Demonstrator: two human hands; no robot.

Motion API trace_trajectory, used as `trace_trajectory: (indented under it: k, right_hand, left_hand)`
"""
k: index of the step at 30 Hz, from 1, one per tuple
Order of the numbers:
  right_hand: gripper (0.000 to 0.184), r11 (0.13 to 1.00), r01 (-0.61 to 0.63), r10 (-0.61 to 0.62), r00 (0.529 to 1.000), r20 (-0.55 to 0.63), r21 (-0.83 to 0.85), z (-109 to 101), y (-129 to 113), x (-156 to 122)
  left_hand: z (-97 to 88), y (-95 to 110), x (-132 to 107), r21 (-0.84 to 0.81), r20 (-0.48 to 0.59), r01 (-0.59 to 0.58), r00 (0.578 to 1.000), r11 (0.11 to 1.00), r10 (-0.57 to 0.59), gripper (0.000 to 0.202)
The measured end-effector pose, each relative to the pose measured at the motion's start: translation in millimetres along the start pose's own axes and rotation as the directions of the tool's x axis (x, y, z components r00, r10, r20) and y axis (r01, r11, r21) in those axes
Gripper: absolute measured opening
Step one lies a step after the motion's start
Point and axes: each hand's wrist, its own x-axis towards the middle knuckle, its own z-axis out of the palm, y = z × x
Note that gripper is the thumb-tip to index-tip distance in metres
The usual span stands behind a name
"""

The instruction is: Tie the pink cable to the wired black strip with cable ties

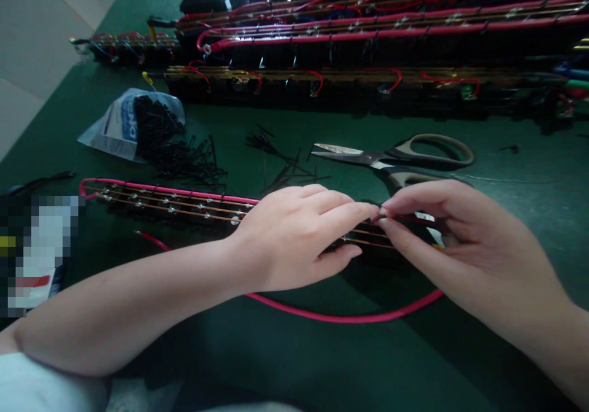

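Observation:
A long black socket strip (175, 206) with copper bars and a red wire (331, 315) lies across the green table in front of me. My left hand (299, 234) rests over the strip's right part, fingertips pinched at a small black piece, probably a cable tie (378, 215). My right hand (442, 234) meets it from the right, thumb and forefinger pinched on the same spot. The strip's right end is hidden under both hands. The red wire loops below my hands toward the right.
Scissors (400, 154) lie open just behind my hands. Loose black cable ties (276, 160) are scattered nearby, and a plastic bag of them (133, 123) sits at the left. Several wired strips (368, 37) are stacked along the back. A blurred item (37, 252) lies at the left edge.

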Motion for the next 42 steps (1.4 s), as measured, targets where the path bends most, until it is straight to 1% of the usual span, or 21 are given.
trace_trajectory:
  k: [4, 11, 15, 20, 24, 29, 36, 42]
  right_hand:
    - [0.006, 1.000, -0.008, 0.008, 1.000, -0.009, -0.019, 1.1, -0.1, 0.4]
    - [0.003, 0.995, 0.019, -0.021, 1.000, -0.020, -0.098, -1.0, -3.5, 0.0]
    - [0.003, 0.991, 0.036, -0.038, 0.999, -0.014, -0.128, -1.7, -5.5, -1.2]
    - [0.008, 0.987, 0.032, -0.037, 0.999, -0.034, -0.155, -0.5, -5.6, -2.2]
    - [0.010, 0.982, 0.047, -0.054, 0.998, -0.037, -0.182, 0.1, -6.5, 0.1]
    - [0.011, 0.983, 0.085, -0.089, 0.996, -0.021, -0.161, -0.4, -7.5, 3.3]
    - [0.008, 0.991, 0.050, -0.049, 0.999, 0.011, -0.121, -3.2, -6.8, 5.6]
    - [0.011, 0.981, 0.109, -0.107, 0.994, 0.022, -0.162, -2.8, -2.9, 5.1]
  left_hand:
    - [0.5, -0.2, -0.4, -0.007, 0.012, 0.009, 1.000, 1.000, -0.009, 0.034]
    - [0.9, 0.6, -0.6, -0.025, -0.010, 0.006, 1.000, 1.000, -0.006, 0.034]
    - [1.0, 0.5, -0.8, -0.031, 0.002, 0.012, 1.000, 0.999, -0.012, 0.034]
    - [0.6, 0.9, -1.0, -0.040, 0.021, 0.040, 0.999, 0.998, -0.039, 0.036]
    - [0.4, 0.4, -1.1, -0.039, 0.017, 0.029, 0.999, 0.999, -0.029, 0.034]
    - [0.7, -0.9, -1.4, -0.048, 0.019, 0.010, 1.000, 0.999, -0.010, 0.032]
    - [-0.5, -0.5, -0.7, -0.045, 0.034, 0.011, 0.999, 0.999, -0.010, 0.032]
    - [0.5, 0.9, 0.1, -0.025, 0.000, -0.006, 1.000, 1.000, 0.006, 0.028]
